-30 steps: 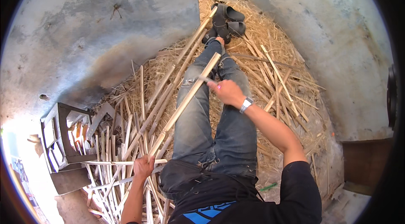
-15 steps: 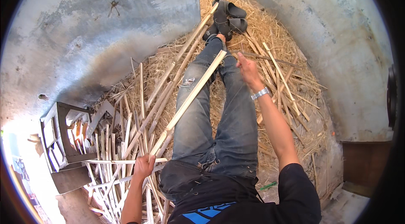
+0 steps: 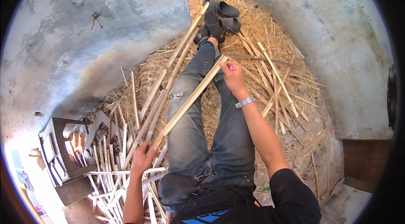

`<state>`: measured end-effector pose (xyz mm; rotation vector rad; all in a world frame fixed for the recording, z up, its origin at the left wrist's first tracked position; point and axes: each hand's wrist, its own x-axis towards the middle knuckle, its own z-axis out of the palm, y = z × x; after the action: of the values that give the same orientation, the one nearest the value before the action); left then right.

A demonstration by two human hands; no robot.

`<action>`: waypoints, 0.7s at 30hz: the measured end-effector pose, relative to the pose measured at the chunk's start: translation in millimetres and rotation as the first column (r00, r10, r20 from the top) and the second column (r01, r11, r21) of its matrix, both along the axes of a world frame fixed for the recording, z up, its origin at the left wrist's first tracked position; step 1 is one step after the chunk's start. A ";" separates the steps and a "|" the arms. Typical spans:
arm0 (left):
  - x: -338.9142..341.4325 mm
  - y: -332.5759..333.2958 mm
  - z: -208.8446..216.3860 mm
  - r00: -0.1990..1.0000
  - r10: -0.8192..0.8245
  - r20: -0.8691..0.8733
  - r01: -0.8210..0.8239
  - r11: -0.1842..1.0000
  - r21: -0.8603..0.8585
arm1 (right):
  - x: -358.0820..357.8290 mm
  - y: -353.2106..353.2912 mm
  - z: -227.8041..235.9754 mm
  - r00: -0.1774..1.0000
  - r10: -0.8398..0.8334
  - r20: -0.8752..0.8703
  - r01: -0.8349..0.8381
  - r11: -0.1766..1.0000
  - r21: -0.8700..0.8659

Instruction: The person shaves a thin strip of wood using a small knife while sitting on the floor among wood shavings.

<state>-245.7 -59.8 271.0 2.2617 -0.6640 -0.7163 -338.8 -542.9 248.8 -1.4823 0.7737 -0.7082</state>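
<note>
One wood strip (image 3: 192, 97), diag., btwn L hand (image 3: 141, 158) & R hand (image 3: 233, 78)

From the person's head, the left of 2 fisheye cameras looks steeply down over the black shirt (image 3: 247, 214) and along the jeans (image 3: 230, 133) toward the feet (image 3: 214, 25), farthest off. The left hand (image 3: 142, 157) and right hand (image 3: 233, 78) are nearer; a pale wall (image 3: 114, 25) curves along the left side.

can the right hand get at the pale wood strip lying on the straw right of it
Probably yes: nothing visible stands between the right hand and that pale wood strip, though the hand is at the far end of the slat over the legs.
</note>
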 end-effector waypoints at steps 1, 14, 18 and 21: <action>-2.6 -26.9 9.2 1.000 -0.015 -0.024 0.012 0.996 -0.091 | -3.4 -1.2 -6.8 1.000 -0.007 -0.023 0.008 1.000 0.018; -5.0 -94.9 36.7 0.981 -0.019 0.195 0.013 0.999 0.034 | -26.4 27.6 -45.1 0.989 0.147 -0.036 -0.147 0.989 -0.014; -19.3 -108.9 38.2 0.934 -0.013 0.358 -0.011 0.998 0.065 | -17.8 36.7 -38.7 0.925 0.255 -0.280 -0.324 0.916 -0.236; -22.9 -124.7 49.5 0.933 0.014 0.359 -0.051 0.994 0.094 | -14.3 41.2 -32.9 0.831 0.282 -0.479 -0.446 0.853 -0.270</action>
<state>-268.5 -184.5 320.5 2.5200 -0.7706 -0.3264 -353.2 -501.8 216.0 -2.1121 0.6582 -0.2312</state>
